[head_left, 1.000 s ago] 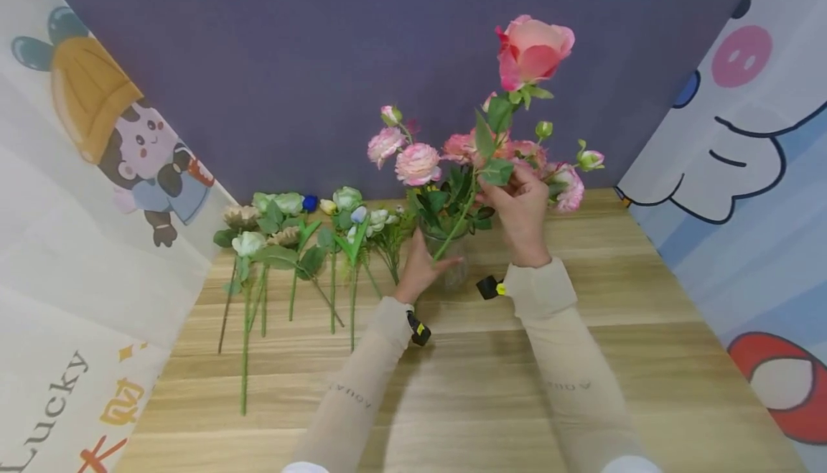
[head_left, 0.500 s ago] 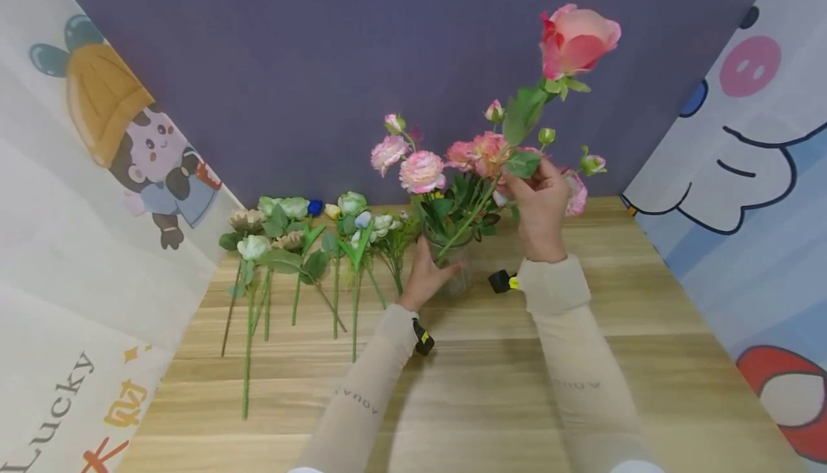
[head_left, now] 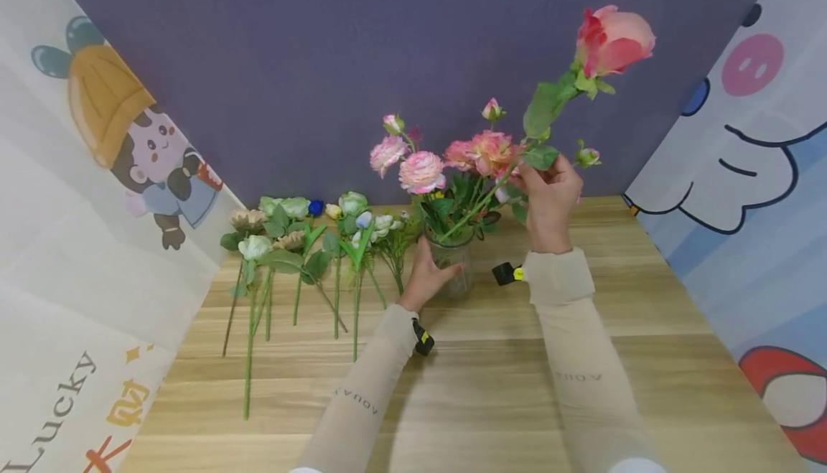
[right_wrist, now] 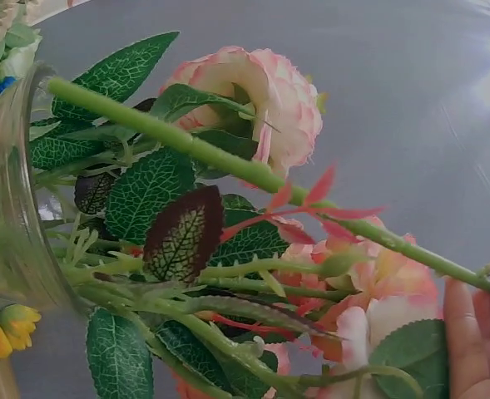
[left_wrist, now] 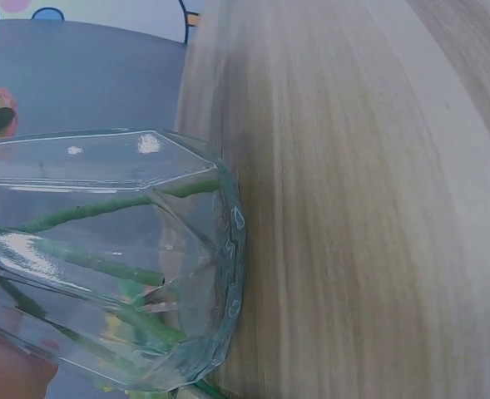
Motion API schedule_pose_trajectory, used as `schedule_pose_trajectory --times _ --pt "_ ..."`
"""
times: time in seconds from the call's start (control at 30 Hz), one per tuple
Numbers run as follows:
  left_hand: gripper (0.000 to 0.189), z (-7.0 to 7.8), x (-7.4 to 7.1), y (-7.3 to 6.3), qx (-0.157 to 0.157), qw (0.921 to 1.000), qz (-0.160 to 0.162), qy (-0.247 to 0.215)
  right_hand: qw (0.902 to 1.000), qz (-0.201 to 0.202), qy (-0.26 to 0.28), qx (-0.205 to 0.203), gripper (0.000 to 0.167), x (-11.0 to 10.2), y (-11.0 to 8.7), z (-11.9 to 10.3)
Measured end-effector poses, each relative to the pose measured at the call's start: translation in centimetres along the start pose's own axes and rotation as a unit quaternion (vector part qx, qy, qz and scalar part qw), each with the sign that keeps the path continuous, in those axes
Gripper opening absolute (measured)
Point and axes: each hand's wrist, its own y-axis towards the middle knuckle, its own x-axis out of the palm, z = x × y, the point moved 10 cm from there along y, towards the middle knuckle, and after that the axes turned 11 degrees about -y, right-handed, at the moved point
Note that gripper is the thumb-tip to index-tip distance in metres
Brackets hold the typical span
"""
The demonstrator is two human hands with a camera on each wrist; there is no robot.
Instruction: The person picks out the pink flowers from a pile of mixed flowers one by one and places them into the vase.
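My left hand [head_left: 428,275] grips the clear glass vase [head_left: 460,275] from its left side, thumb across the front. In the left wrist view, green stems show through the glass. Inside the vase stand pink ranunculus-like flowers [head_left: 422,171] with green leaves. My right hand [head_left: 554,199] pinches the stem of a large pink rose [head_left: 615,42] just below a leaf. That rose leans up to the right, well above the other blooms. In the right wrist view, the cut lower end of its stem [right_wrist: 203,150] is right at the vase's rim [right_wrist: 41,191].
Left of the vase, several loose artificial flowers lie on the wooden table [head_left: 491,401], among them a white-green rose [head_left: 254,247] and a small blue bloom [head_left: 315,207]. A dark grey panel [head_left: 310,85] rises behind, with printed curtains [head_left: 769,193] at both sides.
My right hand has moved right, tilting the rose further over to the right. My left hand stays on the vase. The camera view has shifted slightly.
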Motion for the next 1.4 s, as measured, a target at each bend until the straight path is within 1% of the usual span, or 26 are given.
schedule_pose_trajectory --times 0.07,0.17,0.27,0.37,0.5,0.57,0.63,0.7,0.73,0.93,0.97,1.03,1.13,1.17,1.27,1.37,1.4 --pt "0.107 0.1 0.0 0.1 0.008 1.0000 0.000 0.004 0.9999 0.001 -0.013 -0.010 0.010 -0.1 -0.1 -0.1" --pt "0.103 0.3 0.0 0.2 0.023 0.9996 0.002 0.015 0.9981 -0.009 -0.054 -0.028 0.013 0.1 -0.5 -0.3" --pt "0.100 0.8 -0.1 0.3 0.036 0.9989 0.008 0.027 0.9923 -0.030 -0.108 -0.053 0.016 0.8 -1.0 -0.7" --pt "0.095 1.2 -0.1 0.4 0.053 0.9980 0.011 0.033 0.9806 -0.050 -0.171 -0.082 0.015 1.5 -1.6 -1.1" --pt "0.094 1.4 0.0 0.5 0.062 0.9975 0.010 0.032 0.9656 -0.075 -0.232 -0.090 0.013 2.6 -2.6 -1.5" --pt "0.094 1.5 0.0 0.4 0.063 0.9975 0.010 0.029 0.9551 -0.095 -0.262 -0.101 0.011 3.4 -3.2 -2.3" --pt "0.094 1.6 0.0 0.4 0.064 0.9974 0.011 0.031 0.9442 -0.119 -0.282 -0.122 0.011 4.4 -3.9 -3.1" --pt "0.095 1.6 0.0 0.4 0.064 0.9974 0.011 0.032 0.9298 -0.133 -0.311 -0.146 0.011 5.3 -4.6 -3.9" --pt "0.095 1.6 0.0 0.4 0.064 0.9974 0.010 0.033 0.9248 -0.139 -0.320 -0.152 0.012 5.6 -4.9 -4.0" --pt "0.096 2.0 0.2 0.4 0.079 0.9962 0.009 0.035 0.9084 -0.167 -0.343 -0.171 0.017 6.0 -5.0 -1.4" --pt "0.095 2.5 0.2 0.1 0.080 0.9960 0.010 0.037 0.9052 -0.170 -0.348 -0.174 0.017 6.0 -5.0 -0.9" --pt "0.093 3.7 0.3 -0.4 0.083 0.9957 0.011 0.039 0.8979 -0.178 -0.359 -0.183 0.018 6.2 -5.3 -0.5" --pt "0.095 3.5 0.3 -0.5 0.075 0.9963 0.010 0.041 0.8904 -0.194 -0.369 -0.182 0.019 6.5 -5.8 0.1" --pt "0.094 3.5 0.3 -0.5 0.080 0.9959 0.008 0.041 0.8884 -0.202 -0.371 -0.180 0.019 6.6 -5.9 0.3" --pt "0.098 2.2 0.2 0.3 0.105 0.9936 0.004 0.043 0.8790 -0.231 -0.378 -0.177 0.020 7.3 -6.4 0.9" --pt "0.098 2.6 0.2 0.4 0.135 0.9893 0.003 0.054 0.8648 -0.268 -0.386 -0.177 0.021 7.9 -6.8 1.4" --pt "0.098 2.6 0.2 0.3 0.139 0.9887 0.004 0.057 0.8596 -0.280 -0.390 -0.174 0.021 8.1 -6.9 1.6"
